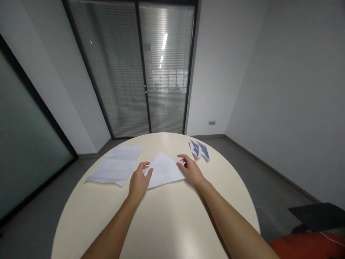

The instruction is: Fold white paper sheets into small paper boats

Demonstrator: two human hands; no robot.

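Below frame centre, left hand point(138, 180) and right hand point(192, 170) partly hide the triangular paper point(164, 168); I cannot tell if either grips.

Both forearms bare, converging. Left forearm point(115, 223) enters at seven o'clock, directed toward one; left hand point(138, 180) with bent fingers toward two, thumb parted from them. Right forearm point(229, 216) enters at five, directed toward ten; right hand point(193, 172) with index finger extended, thumb apart below.
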